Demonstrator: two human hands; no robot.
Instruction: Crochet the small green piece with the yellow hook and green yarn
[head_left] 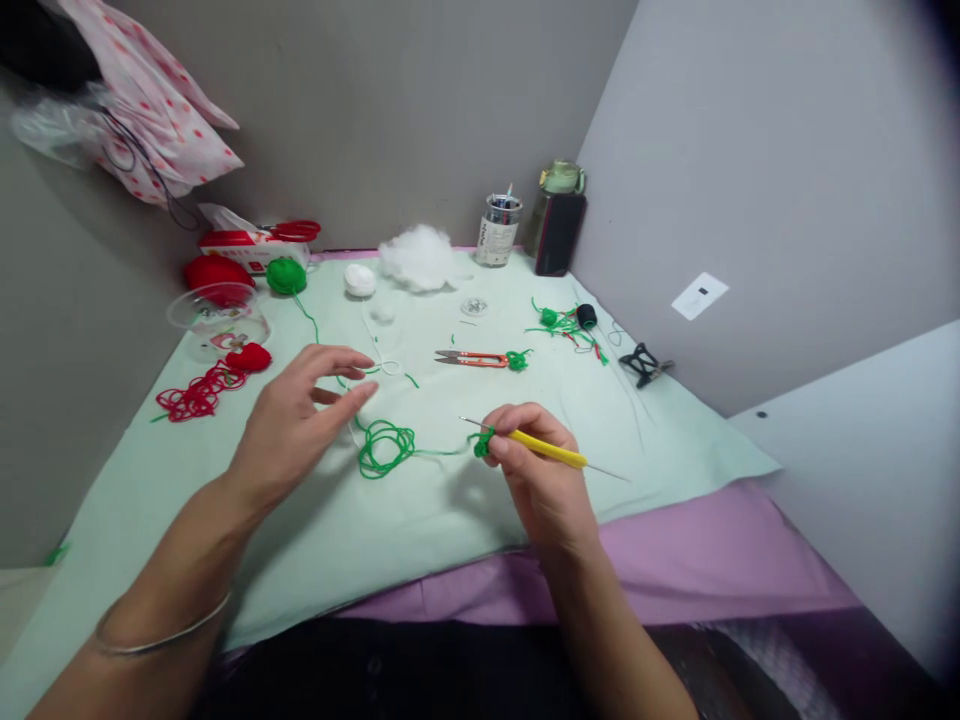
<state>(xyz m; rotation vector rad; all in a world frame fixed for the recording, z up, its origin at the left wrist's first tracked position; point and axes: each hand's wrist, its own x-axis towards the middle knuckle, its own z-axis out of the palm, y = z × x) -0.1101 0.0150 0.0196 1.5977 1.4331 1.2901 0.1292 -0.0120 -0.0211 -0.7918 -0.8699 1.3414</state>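
Observation:
My right hand [536,465] grips a crochet hook [547,449] with a yellow handle, its metal tip pointing left. Pinched in the same fingers is a small green crochet piece [482,443]. From it a strand runs left to a loose tangle of green yarn [386,448] on the cloth. My left hand [304,415] is raised to the left of that tangle, thumb and fingers apart, with nothing visible between them. Orange thread snips [476,359] lie beyond the hands, touching a small green yarn clump [517,360].
Red yarn [202,392], a green ball [286,276], a white ball [360,281] and clear plastic tubs [225,325] stand left. White stuffing [421,258], a pen jar [499,232] and a phone [561,235] are at the back. A black stand [645,365] lies right, near the wall.

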